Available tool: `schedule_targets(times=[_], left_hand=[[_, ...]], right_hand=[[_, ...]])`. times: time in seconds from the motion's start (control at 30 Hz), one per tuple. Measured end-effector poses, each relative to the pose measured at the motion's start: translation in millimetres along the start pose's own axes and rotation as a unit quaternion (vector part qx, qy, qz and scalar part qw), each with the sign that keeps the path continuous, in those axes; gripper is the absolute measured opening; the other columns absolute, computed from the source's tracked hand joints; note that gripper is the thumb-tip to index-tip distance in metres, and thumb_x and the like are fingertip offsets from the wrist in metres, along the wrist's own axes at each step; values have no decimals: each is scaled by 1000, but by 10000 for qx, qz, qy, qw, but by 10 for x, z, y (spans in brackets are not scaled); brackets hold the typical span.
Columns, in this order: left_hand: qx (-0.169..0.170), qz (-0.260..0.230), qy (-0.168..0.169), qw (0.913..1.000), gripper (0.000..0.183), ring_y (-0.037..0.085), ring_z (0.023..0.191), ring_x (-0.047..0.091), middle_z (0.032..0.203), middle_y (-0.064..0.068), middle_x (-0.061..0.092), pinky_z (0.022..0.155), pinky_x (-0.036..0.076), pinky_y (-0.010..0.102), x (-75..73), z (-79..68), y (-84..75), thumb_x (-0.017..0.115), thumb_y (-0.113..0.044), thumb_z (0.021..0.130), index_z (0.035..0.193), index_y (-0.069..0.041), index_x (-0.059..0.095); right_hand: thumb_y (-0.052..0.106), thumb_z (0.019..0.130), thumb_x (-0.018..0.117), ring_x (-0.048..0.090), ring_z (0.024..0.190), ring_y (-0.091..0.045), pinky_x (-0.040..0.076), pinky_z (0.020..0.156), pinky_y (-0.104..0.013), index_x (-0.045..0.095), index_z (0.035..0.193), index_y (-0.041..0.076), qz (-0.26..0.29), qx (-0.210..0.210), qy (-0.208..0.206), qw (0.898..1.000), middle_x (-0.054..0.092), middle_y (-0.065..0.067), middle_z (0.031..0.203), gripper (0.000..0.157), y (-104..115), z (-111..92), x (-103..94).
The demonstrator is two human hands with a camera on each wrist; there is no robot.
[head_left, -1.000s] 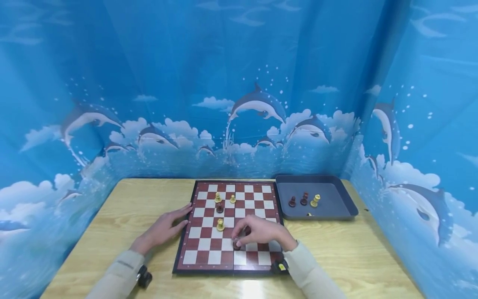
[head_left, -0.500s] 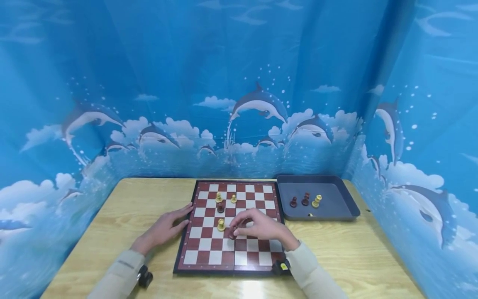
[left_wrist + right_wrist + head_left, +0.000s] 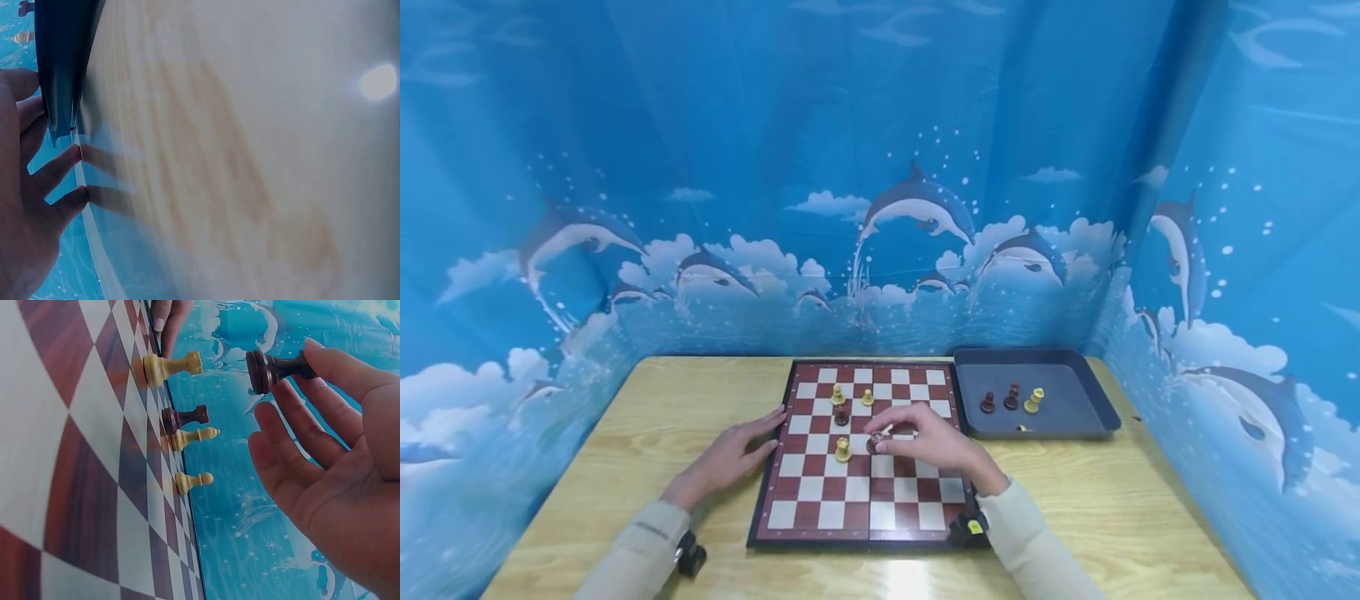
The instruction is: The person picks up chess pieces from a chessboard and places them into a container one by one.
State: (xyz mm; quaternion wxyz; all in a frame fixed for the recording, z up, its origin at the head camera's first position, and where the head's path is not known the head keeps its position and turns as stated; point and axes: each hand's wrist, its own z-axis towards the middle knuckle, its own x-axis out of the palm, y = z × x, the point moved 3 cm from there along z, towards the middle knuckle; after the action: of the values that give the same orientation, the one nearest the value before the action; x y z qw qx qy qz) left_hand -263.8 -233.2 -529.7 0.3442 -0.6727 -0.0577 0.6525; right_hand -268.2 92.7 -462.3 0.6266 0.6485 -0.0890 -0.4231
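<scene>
1. Four pieces (image 3: 843, 451) stood on the chessboard (image 3: 808, 517); several more pieces (image 3: 1033, 402) sat in the far-right tray (image 3: 1078, 404).
2. Right hand (image 3: 928, 439) pinched a dark piece (image 3: 269, 370) above midboard, not yet set down.
3. Left hand (image 3: 727, 458), spread, touched the left edge.

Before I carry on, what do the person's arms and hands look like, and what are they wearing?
The left hand and right hand wear no gloves. Long, pale cream sleeves cover the forearms. A small black device sits at the left wrist; another, bearing a yellow patch, at the right.
</scene>
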Motion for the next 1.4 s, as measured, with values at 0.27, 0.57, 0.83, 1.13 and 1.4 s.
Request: schedule_targets(times=[0.27,0.57,0.83,1.13,1.4], left_hand=[[29,-40,-50,10000,51,26,136,32,151,-4,28,108,31,49,-4,5,-15,48,-36,97,144,-23,35],[72,14,-63,10000,51,26,135,32,151,-3,28,108,31,49,20,12,7,48,-38,96,144,-23,35],[161,62,-92,9998,52,28,134,34,151,-1,29,107,31,51,21,-10,37,47,-40,96,144,-23,36],[173,50,-116,9998,51,28,135,33,151,-2,29,107,31,51,-4,6,8,47,-38,97,144,-23,35],[174,57,-108,9998,51,29,134,34,151,-1,29,107,31,51,13,-5,7,49,-35,97,143,-21,36]], right_hand=[[30,89,63,61,101,-22,52,84,-41,66,113,26,28,26,-271,9996,65,-4,115,24,-73,-18,-106],[16,91,61,63,96,-20,53,84,-36,66,112,12,-176,-283,-787,9963,66,-7,109,23,75,-99,-259],[11,90,62,62,93,-20,54,78,-32,66,109,10,-542,-295,-1131,9917,66,-8,109,20,229,-175,-400],[11,88,64,64,95,-20,55,77,-36,66,110,10,-631,-212,-1557,9856,65,-10,109,22,205,-265,-614],[14,88,65,60,101,-17,50,90,-44,66,110,13,-865,132,-1912,9777,64,-8,111,22,136,-368,-773]])
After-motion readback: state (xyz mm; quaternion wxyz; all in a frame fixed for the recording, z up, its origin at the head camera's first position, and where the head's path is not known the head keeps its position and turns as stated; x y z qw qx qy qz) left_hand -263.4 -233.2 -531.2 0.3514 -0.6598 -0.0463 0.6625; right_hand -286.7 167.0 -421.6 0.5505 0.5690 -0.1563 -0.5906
